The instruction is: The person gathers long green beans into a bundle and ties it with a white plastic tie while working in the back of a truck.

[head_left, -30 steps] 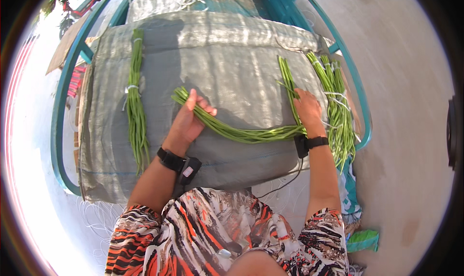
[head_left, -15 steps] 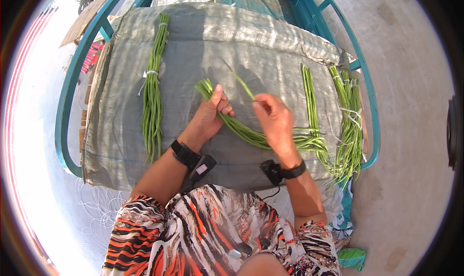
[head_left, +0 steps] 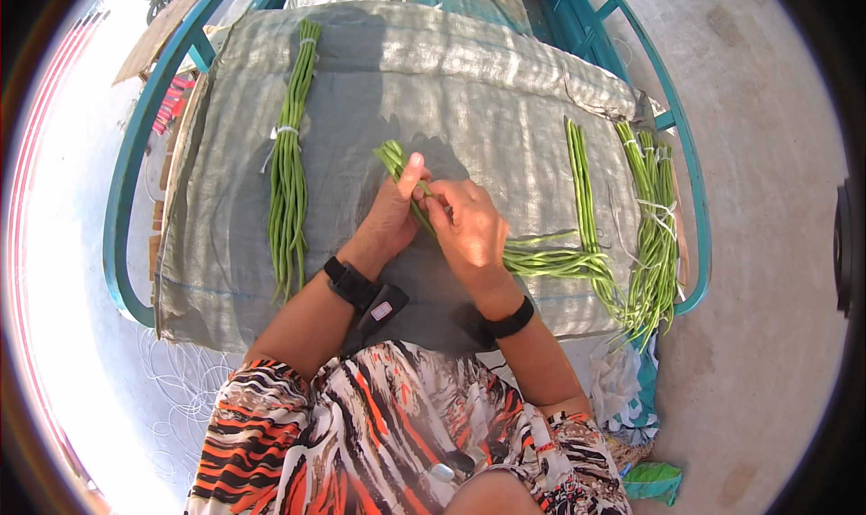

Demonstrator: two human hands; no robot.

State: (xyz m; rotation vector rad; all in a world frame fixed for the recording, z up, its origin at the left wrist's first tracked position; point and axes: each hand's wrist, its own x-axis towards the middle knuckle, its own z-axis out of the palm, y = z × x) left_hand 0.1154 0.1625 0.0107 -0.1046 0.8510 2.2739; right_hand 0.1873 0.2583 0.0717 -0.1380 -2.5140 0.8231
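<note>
My left hand (head_left: 393, 210) is closed round a loose bunch of green long beans (head_left: 393, 157), thumb up along it, the even ends sticking out beyond the fingers. Against the same bunch, my right hand (head_left: 469, 231) is closed, thumb and fingertips pinching at the beans beside my left fingers. Which single bean it grips is hidden. The bunch's long tails (head_left: 550, 261) trail out to the right from behind my right hand. A tied bundle of long beans (head_left: 288, 159) lies to the left, bound with white ties. Black straps with small devices circle both wrists.
A grey woven cloth (head_left: 361, 91) covers the surface under the beans. Some loose long beans (head_left: 583, 186) lie to the right, next to tied bundles (head_left: 657, 217) at the edge. Teal metal rails (head_left: 126, 181) run along both sides. White cord (head_left: 176, 380) hangs at the lower left.
My right hand has moved left with a single bean and come against the bunch in my left hand. The left hand has barely shifted.
</note>
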